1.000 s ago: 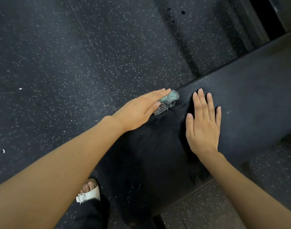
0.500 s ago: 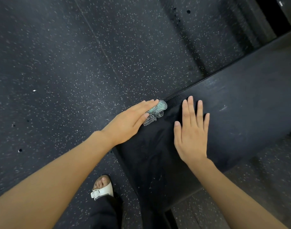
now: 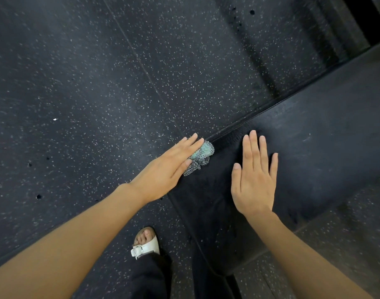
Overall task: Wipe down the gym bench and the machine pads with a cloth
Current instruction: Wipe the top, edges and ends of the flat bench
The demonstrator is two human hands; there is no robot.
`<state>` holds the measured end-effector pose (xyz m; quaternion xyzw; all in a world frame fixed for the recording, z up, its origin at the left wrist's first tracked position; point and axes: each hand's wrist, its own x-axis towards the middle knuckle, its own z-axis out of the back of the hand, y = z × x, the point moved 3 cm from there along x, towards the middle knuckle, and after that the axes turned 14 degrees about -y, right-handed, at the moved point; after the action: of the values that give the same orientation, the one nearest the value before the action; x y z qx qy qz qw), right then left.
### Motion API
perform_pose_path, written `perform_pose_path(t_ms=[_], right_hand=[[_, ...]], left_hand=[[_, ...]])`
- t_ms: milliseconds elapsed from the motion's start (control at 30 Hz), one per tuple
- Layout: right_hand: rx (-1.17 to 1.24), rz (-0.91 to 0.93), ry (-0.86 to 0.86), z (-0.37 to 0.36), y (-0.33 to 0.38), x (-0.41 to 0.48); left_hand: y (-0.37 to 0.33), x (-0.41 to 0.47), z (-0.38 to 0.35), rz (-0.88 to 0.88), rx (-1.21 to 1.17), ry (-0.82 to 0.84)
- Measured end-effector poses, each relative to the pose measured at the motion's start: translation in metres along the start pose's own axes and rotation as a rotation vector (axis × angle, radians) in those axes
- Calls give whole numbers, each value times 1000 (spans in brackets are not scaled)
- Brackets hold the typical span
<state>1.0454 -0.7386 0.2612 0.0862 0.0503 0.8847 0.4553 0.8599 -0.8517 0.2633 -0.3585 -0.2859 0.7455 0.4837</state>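
Now, straight-fingered left hand [image 3: 169,171] presses cloth [image 3: 201,156] on bench [image 3: 314,147], right hand [image 3: 253,182] flat beside.

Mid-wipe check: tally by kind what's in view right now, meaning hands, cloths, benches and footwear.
hands: 2, left hand and right hand
cloth: 1
bench: 1
sandal: 1
total: 5

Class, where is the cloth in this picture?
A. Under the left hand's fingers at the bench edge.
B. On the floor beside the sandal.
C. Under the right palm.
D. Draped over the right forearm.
A: the cloth lies under the straight fingers of the left hand at the edge of the bench, while the right hand rests flat apart from it.
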Motion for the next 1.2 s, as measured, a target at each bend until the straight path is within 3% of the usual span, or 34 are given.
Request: perform_pose_path(t_ms=[400,667,900,1200], right_hand=[[19,-20,-34,0,1,1],[33,-31,-44,-1,0,2],[22,-39,-42,-1,0,2],[12,-37,-54,-1,1,2]], left_hand=[[-31,65,-16,-65,-67,46],[-6,26,-4,-145,-78,16],[21,-16,13,-76,-81,71],[7,20,-3,-59,-157,61]])
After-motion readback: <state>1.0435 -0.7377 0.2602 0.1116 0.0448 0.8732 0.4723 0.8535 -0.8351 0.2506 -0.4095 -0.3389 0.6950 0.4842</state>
